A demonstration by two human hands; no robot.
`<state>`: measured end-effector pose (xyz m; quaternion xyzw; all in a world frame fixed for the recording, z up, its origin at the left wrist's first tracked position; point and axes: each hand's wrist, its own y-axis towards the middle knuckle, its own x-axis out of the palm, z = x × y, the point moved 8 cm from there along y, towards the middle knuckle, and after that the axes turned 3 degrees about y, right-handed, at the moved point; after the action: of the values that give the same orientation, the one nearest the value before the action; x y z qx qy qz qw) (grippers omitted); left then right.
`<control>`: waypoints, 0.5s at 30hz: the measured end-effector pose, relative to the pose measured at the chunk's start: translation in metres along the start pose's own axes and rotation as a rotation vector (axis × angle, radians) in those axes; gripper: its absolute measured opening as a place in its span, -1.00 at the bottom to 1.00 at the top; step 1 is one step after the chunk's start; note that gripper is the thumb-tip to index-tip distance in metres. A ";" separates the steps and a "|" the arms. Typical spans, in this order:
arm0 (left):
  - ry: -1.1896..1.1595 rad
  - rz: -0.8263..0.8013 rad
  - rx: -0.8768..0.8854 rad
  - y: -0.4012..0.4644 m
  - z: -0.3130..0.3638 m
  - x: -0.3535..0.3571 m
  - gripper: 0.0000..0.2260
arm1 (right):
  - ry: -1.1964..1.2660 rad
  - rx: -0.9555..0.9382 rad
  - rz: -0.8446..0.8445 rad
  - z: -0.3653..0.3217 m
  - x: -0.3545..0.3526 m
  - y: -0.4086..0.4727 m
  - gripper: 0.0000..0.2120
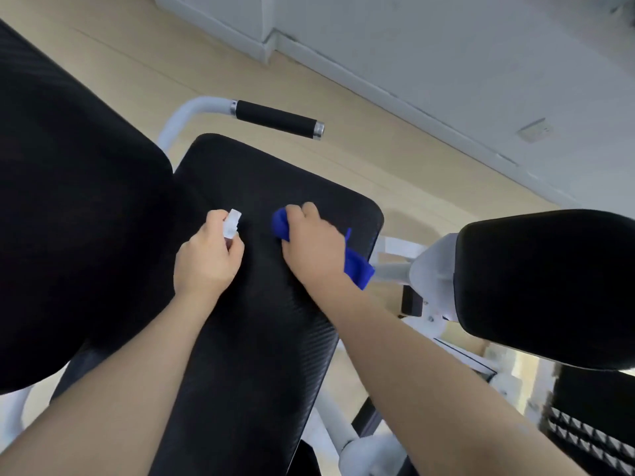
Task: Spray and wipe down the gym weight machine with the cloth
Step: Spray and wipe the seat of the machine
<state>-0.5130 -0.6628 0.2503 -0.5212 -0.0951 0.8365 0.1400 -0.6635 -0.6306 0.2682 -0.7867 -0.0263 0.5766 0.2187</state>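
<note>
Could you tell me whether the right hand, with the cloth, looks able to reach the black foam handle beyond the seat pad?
Probably yes: the right hand grips the blue cloth on the seat pad, and nothing stands between it and the handle beyond the pad's far edge.

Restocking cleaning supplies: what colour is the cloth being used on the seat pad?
Bright blue; the cloth shows in the head view, under the right hand.

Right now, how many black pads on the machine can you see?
3: the seat pad under both hands, a large pad at the left, another pad at the right. More may lie outside the frame.
</note>
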 end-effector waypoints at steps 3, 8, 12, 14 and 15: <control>-0.022 -0.010 -0.022 0.002 -0.003 0.000 -0.73 | -0.031 -0.151 -0.053 -0.048 0.026 0.003 -0.68; -0.139 -0.020 -0.002 0.002 -0.010 -0.009 -0.74 | -0.104 0.095 0.126 0.020 -0.011 0.010 -0.66; -0.158 -0.059 0.017 -0.006 -0.024 -0.019 -0.75 | -0.007 0.412 0.200 0.076 -0.027 -0.014 -0.62; -0.141 -0.083 0.011 -0.010 -0.035 -0.020 -0.75 | 0.063 0.428 0.188 0.048 -0.016 -0.015 -0.62; -0.128 -0.090 0.002 -0.011 -0.040 -0.019 -0.75 | 0.077 0.373 0.152 0.023 -0.006 -0.011 -0.62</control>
<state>-0.4682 -0.6585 0.2521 -0.4616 -0.1263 0.8611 0.1716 -0.6846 -0.6148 0.2722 -0.7537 0.1489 0.5559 0.3174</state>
